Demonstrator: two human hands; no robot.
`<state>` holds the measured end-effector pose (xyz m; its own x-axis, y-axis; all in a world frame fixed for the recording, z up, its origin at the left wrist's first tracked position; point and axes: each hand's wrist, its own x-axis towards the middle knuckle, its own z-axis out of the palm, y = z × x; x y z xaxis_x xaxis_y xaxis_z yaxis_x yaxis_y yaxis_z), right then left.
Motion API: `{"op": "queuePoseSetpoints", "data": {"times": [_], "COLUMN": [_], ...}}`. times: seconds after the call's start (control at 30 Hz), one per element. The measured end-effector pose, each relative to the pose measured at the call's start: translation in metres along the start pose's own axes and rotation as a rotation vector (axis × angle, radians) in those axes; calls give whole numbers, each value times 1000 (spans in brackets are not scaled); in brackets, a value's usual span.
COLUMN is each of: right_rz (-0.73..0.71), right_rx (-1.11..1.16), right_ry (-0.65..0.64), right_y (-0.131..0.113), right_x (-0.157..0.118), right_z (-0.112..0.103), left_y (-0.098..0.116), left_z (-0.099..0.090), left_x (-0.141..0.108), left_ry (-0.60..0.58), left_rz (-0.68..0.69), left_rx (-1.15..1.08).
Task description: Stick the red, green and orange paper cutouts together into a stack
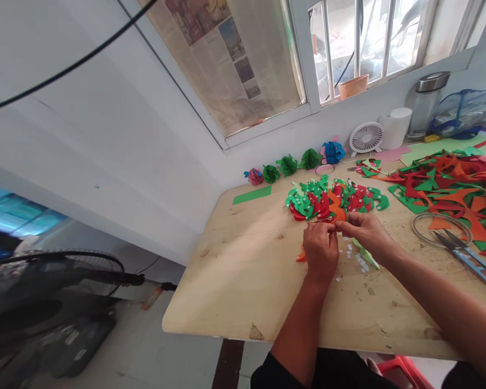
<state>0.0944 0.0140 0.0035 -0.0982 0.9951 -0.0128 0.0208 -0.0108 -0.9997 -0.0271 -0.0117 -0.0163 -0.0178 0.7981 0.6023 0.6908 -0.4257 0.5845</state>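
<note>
My left hand (321, 248) and my right hand (362, 231) meet over the table, fingers pinched together on an orange paper cutout (337, 214). Just beyond them lies a pile of curved red and green paper cutouts (314, 200), several with small white tabs. Another orange paper piece (301, 255) shows at the left of my left hand, partly covered by it. Beneath my right hand are a pale green paper strip (366, 254) and small white paper bits (362, 263) scattered on the wood.
Scissors (464, 254) and a tape roll (420, 229) lie right, beside a heap of paper scraps (461, 189). Folded paper figures (288, 165), a small white fan (366, 138) and a glass bottle (423, 108) line the wall. A green strip (251, 195) rests on the wooden table (227, 281).
</note>
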Motion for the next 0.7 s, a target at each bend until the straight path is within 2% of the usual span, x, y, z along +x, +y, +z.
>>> {"op": "queuePoseSetpoints", "data": {"times": [0.17,0.33,0.7], "right_rz": [-33,-112,-167], "right_rx": [-30,-153,-235], "right_ry": [20,79,48], "right_y": [-1,0,5], "right_x": [0,-1,0], "right_z": [-1,-1,0], "left_y": [3,2,1], "left_z": [-3,-3,-3], "left_x": [1,1,1], "left_ry": [29,26,74], "left_rz": [-142,-279,-182], "left_rx": [-160,-326,-216]}}
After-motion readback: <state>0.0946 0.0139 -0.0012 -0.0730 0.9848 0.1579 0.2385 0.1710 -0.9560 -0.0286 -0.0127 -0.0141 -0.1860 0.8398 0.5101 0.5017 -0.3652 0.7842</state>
